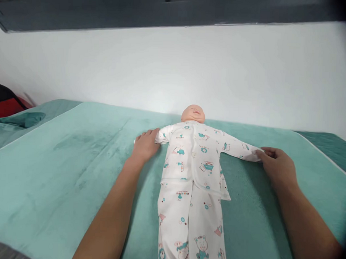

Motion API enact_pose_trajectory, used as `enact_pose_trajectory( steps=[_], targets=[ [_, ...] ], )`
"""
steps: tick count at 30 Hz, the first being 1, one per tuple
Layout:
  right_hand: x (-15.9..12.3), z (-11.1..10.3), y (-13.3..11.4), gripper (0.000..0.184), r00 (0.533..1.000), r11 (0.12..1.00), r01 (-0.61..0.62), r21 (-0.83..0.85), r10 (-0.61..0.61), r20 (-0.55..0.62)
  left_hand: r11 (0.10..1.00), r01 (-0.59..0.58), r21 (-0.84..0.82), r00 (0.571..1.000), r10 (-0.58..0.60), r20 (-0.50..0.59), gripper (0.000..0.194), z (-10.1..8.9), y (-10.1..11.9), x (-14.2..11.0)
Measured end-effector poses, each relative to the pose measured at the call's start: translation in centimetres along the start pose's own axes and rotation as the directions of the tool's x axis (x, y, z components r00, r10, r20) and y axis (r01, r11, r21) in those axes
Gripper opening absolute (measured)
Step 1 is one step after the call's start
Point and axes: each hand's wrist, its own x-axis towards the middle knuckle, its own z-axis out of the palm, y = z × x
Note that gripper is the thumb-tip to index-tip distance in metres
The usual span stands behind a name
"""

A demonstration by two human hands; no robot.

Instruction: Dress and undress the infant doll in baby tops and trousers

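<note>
A baby doll (193,113) lies on its back, head toward the wall. It wears a white printed shirt (186,156) and matching printed trousers (204,226). Both shirt sleeves stretch out sideways. My right hand (278,166) pinches the cuff end of the sleeve (238,147) on the right between thumb and fingers. On the other side, my left hand (146,145) is closed over the end of the left-hand sleeve (164,135), and a bit of white cloth shows past its fingers. The shirt front hangs down over the top of the trousers.
The doll rests on a green padded cover (73,171) with white piping. Behind it stands a white wall (175,68) below a dark frame (109,12). A red and black item (4,105) and a dark green cloth fold (21,119) are at far left.
</note>
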Motion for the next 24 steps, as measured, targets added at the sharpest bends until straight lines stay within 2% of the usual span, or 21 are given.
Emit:
enact_pose_trajectory(
  steps=[3, 5, 6, 9, 11, 14, 18, 24],
  targets=[
    [-0.6, 0.1, -0.6, 0.018, 0.999, 0.935, -0.039, 0.354, 0.040, 0.005, 0.990, 0.089, 0.109, 0.996, -0.092, 0.017, 0.049, -0.3, -0.4, -0.3],
    [-0.5, 0.4, -0.3, 0.021, 0.999, 0.879, -0.054, 0.474, 0.046, 0.028, 0.976, 0.141, 0.166, 0.989, -0.146, 0.019, 0.046, -0.2, -0.5, -0.3],
    [-0.3, 0.7, 0.0, 0.024, 0.999, 0.885, -0.044, 0.464, 0.039, 0.020, 0.969, 0.165, 0.187, 0.985, -0.170, 0.014, 0.045, -0.2, -0.5, -0.2],
    [0.5, 1.4, 1.0, 0.031, 0.996, 0.967, 0.017, 0.255, 0.005, -0.088, 0.949, 0.215, 0.231, 0.976, -0.214, -0.028, 0.046, -0.1, -0.5, -0.1],
    [0.9, 1.8, 1.5, 0.036, 0.990, 0.986, 0.044, 0.161, -0.021, -0.141, 0.942, 0.222, 0.254, 0.975, -0.207, -0.083, 0.049, -0.1, -0.5, -0.1],
    [1.4, 2.0, 2.0, 0.042, 0.982, 0.985, 0.043, 0.166, -0.011, -0.187, 0.941, 0.219, 0.259, 0.973, -0.190, -0.134, 0.054, 0.0, -0.8, 0.0],
    [1.9, 2.0, 2.6, 0.047, 0.971, 0.994, 0.049, 0.101, -0.024, -0.238, 0.929, 0.294, 0.225, 0.955, -0.273, -0.121, 0.050, 0.5, -1.5, 0.2],
    [2.5, 2.1, 3.1, 0.047, 0.974, 0.998, 0.036, 0.046, -0.025, -0.224, 0.925, 0.339, 0.170, 0.938, -0.319, -0.134, 0.056, 0.5, -2.2, 0.2]
  ],
)
